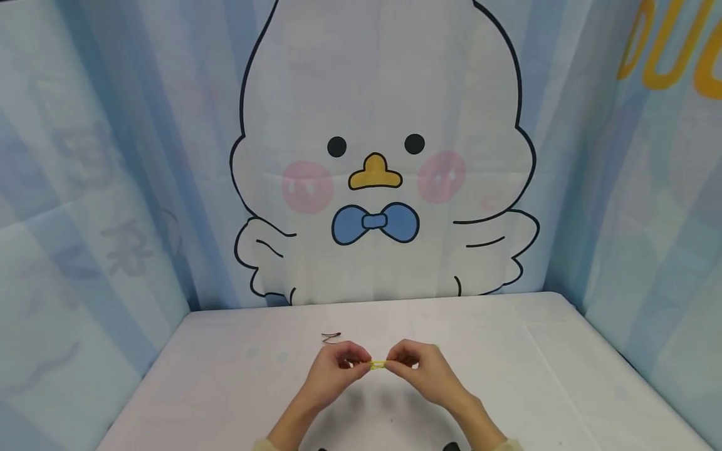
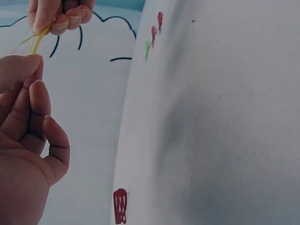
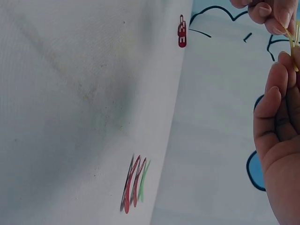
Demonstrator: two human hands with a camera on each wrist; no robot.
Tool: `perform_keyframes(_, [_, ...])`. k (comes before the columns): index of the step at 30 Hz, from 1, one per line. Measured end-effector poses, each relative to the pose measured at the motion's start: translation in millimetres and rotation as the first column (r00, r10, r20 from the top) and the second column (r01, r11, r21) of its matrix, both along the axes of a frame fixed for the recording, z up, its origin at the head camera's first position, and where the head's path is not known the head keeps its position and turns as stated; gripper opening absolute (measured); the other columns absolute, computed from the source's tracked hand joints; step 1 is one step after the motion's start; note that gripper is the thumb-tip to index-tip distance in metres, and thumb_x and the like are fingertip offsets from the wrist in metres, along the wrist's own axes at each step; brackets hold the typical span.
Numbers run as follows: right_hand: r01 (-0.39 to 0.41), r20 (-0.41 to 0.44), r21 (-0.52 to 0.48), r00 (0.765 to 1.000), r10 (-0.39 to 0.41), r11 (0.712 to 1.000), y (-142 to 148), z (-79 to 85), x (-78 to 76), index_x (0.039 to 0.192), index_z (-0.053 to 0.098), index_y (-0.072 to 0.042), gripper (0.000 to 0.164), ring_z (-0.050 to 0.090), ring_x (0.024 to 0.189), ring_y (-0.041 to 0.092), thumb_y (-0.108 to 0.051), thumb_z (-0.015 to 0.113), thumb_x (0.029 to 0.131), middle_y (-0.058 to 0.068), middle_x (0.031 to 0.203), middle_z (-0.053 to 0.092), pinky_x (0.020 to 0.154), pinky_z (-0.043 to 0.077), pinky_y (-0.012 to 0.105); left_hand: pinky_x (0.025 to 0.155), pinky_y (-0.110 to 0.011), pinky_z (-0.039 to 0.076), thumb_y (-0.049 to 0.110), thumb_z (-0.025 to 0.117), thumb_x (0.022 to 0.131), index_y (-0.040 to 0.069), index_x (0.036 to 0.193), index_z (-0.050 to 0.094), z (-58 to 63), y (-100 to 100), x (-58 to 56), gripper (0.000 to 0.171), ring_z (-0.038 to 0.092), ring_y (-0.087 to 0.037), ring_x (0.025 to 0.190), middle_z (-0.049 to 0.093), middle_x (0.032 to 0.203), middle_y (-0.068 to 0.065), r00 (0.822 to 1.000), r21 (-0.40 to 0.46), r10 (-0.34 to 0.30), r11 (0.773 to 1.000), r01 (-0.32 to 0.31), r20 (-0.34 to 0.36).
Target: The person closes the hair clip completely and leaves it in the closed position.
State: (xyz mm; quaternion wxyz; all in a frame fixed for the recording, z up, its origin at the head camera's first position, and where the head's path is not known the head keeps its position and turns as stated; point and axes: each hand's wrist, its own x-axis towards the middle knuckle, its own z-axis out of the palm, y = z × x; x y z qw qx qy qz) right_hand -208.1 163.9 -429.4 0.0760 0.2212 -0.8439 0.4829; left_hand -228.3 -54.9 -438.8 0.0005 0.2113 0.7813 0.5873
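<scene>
Above the white table, a slim yellow hair clip is stretched between the two hands in the head view. The left hand pinches its left end between thumb and forefinger. At the other end, the right hand pinches it the same way. In the left wrist view, thin yellow strips of the clip stand apart between the fingertips. Both ends are covered by fingers. The other fingers of the left hand curl loosely. From the right wrist, the right hand partly hides the clip.
A dark red hair clip lies on the table beyond the left hand. Two red clips and a green clip lie together, mostly hidden behind the right hand in the head view. Printed curtains enclose the table's back and sides.
</scene>
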Motion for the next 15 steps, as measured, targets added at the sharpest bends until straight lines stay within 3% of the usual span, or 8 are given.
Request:
perform_keyframes(8, [0.021, -0.062, -0.025, 0.998, -0.022, 0.999, -0.8, 0.4, 0.0, 0.088, 0.071, -0.013, 0.007, 0.059, 0.069, 0.007, -0.011, 0.076, 0.09, -0.01, 0.079, 0.068, 0.063, 0.05, 0.028, 0.068, -0.026, 0.046, 0.008, 0.082, 0.082, 0.007, 0.095, 0.074, 2.5, 0.8, 4.2, 0.016, 0.058, -0.012, 0.075, 0.068, 0.082, 0.003, 0.999, -0.025, -0.009, 1.0, 0.008, -0.032])
perform_keyframes(15, [-0.011, -0.13, -0.069, 0.992, 0.002, 0.998, -4.2, 0.7, 0.8, 0.085, 0.071, -0.012, 0.008, 0.057, 0.067, 0.006, -0.008, 0.078, 0.089, -0.007, 0.078, 0.068, 0.061, 0.05, 0.027, 0.067, -0.026, 0.046, 0.009, 0.08, 0.085, 0.007, 0.092, 0.074, 5.6, 2.7, 5.3, 0.009, 0.057, -0.012, 0.075, 0.066, 0.08, 0.004, 0.999, -0.052, 0.032, 0.998, -0.034, -0.031])
